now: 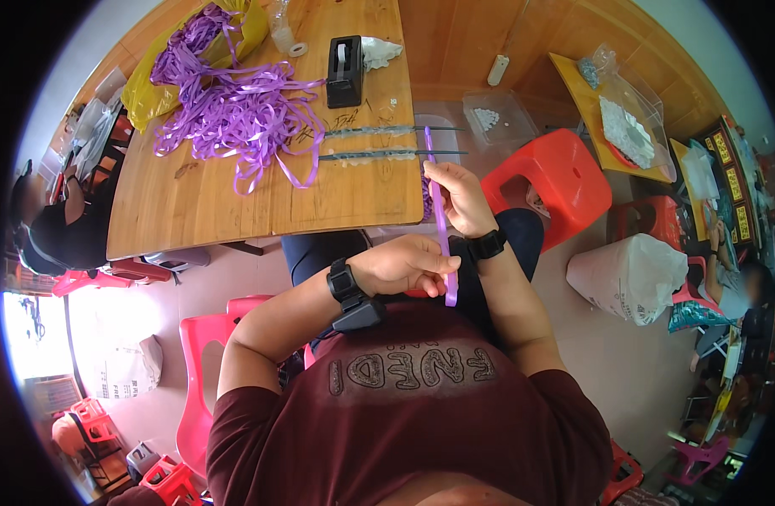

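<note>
A purple ribbon runs lengthwise in front of me, just off the table's right edge. My left hand pinches it near its lower end, with thumb and fingers closed. Farther up, my right hand grips the same ribbon between thumb and fingertips. Its far end reaches two thin dark rods, which stick out past the table edge and are fixed down with clear tape. Whether the ribbon loops round a rod or only crosses it, I cannot tell. A loose heap of purple ribbon lies on the table left of the rods.
On the wooden table stand a black tape dispenser and a yellow plastic bag with more ribbon. To the right are a red stool and a white sack. Other people sit at far left and far right.
</note>
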A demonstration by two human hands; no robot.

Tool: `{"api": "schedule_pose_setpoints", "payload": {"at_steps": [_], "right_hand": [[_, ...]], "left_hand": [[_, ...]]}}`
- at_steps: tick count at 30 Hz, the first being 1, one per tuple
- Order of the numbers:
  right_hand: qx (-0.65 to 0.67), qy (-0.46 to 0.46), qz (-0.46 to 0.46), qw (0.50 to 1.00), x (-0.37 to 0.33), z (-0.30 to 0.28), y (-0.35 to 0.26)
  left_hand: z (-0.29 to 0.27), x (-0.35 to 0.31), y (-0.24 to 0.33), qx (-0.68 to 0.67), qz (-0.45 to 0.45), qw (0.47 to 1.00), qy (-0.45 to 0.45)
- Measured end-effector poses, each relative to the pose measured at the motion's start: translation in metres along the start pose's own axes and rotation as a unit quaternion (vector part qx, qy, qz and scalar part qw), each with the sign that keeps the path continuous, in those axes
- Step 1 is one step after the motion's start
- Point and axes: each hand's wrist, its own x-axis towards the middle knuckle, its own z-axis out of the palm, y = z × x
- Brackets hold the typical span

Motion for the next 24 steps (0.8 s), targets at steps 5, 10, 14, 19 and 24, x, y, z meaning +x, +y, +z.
{"api": "schedule_pose_setpoints", "payload": {"at_steps": [5, 10, 14, 19, 24], "right_hand": [[-0.028, 0.035, -0.017, 0.999, 0.002, 0.005, 0.0], [-0.077, 0.061, -0.04, 0.994, -0.003, 0.009, -0.006], [-0.134, 0.055, -0.075, 0.987, 0.0, 0.004, -0.007], [-0.146, 0.08, -0.06, 0.984, -0.013, 0.022, -0.019], [-0.287, -0.008, -0.226, 0.931, -0.047, 0.012, -0.033]], "left_hand": [[0.006, -0.006, -0.003, -0.042, 0.011, 0.999, -0.015], [0.036, -0.027, 0.011, 0.255, 0.06, 0.963, -0.062], [0.047, -0.038, 0.026, 0.379, 0.074, 0.921, -0.053], [0.046, -0.049, 0.034, 0.283, 0.09, 0.953, -0.068], [0.05, -0.059, 0.059, 0.226, 0.072, 0.969, -0.071]]}}
